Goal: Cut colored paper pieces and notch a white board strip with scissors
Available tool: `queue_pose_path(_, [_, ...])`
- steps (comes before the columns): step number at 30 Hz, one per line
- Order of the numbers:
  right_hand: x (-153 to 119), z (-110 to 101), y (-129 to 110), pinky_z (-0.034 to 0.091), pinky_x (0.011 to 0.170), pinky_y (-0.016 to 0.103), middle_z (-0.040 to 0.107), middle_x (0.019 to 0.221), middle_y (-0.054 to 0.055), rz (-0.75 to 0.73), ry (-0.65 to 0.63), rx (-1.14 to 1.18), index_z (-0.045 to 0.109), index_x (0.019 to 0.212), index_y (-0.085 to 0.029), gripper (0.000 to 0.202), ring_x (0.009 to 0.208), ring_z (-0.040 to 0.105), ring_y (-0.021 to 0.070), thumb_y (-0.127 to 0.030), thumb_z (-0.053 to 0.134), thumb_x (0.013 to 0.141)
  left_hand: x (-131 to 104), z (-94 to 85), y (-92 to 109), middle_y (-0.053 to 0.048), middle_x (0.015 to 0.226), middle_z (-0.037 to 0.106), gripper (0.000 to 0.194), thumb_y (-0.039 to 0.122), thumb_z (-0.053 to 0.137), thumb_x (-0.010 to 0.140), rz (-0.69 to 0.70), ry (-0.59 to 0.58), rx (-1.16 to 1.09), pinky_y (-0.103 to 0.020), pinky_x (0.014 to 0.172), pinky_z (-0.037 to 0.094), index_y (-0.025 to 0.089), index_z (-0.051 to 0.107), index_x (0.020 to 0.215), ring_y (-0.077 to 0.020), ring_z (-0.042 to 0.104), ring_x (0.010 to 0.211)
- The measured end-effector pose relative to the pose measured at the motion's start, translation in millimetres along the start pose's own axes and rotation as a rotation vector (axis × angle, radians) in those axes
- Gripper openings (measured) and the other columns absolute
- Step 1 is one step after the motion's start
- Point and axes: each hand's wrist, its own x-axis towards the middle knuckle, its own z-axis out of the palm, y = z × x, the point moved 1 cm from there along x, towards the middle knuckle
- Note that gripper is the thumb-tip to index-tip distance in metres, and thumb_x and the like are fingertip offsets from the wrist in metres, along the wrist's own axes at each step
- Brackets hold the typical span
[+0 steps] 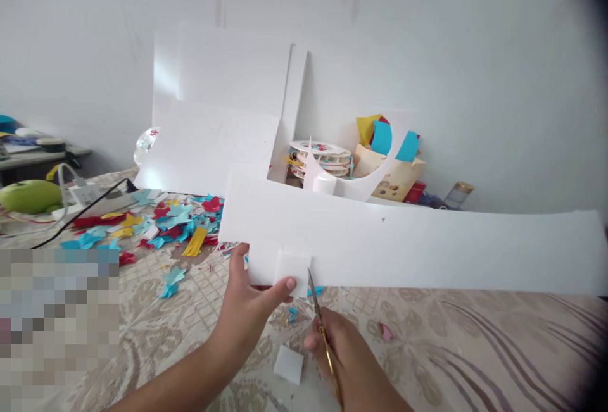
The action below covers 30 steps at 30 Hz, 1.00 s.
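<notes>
My left hand (249, 304) grips the lower left part of a long white strip (427, 247) of paper or thin board, its thumb pressing a small white square (292, 266) flat against the strip. In my right hand (354, 349) is a pair of scissors (325, 342) with gold-coloured handles. The blades point up, their tip at the right edge of the small square. Whether the blades are parted cannot be made out. A second white square (288, 364) lies on the patterned cloth between my forearms.
Colourful paper cut-outs (180, 216) are scattered at the left. Large white sheets (213, 108) lean against the wall. Behind the strip stand a round tiered model (323, 148), a curved white offcut (380, 174) and a paper bag (389, 171). A black cable (80, 209) runs at far left.
</notes>
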Motion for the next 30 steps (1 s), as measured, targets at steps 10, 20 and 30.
queue_pose_path(10, [24, 0, 27, 0.039, 0.052, 0.025, 0.059, 0.068, 0.002, 0.025, 0.301, 0.959, 0.056, 0.069, -0.018, 0.049, 0.063, 0.054, 0.0166, -0.066, 0.062, 0.058, 34, -26.0, 9, -0.002, 0.101, 0.052, 0.058, 0.020, 0.071, 0.063, 0.218, 0.055, -0.126, -0.021, 0.055, 0.052, 0.025, 0.036, 0.109, -0.0134, 0.057, 0.076])
queue_pose_path(20, [19, -31, 6, 0.045, 0.055, 0.024, 0.058, 0.111, -0.005, -0.074, 0.341, 1.543, 0.054, 0.106, -0.040, 0.032, 0.076, 0.055, 0.0126, -0.032, 0.063, 0.076, 18, -11.8, 3, 0.000, 0.095, 0.059, 0.062, 0.018, 0.073, 0.059, 0.085, -0.047, -0.271, -0.021, 0.052, 0.046, 0.026, 0.041, 0.112, -0.0132, 0.057, 0.070])
queue_pose_path(30, [18, -30, 8, 0.046, 0.051, 0.023, 0.060, 0.108, -0.004, -0.036, 0.357, 1.610, 0.054, 0.108, -0.039, 0.038, 0.078, 0.057, 0.0142, -0.025, 0.064, 0.074, 27, -23.4, -15, 0.001, 0.042, 0.051, 0.023, 0.032, 0.066, 0.066, -0.042, -0.306, -0.062, -0.022, 0.042, 0.034, 0.013, 0.057, 0.058, -0.0093, 0.044, 0.039])
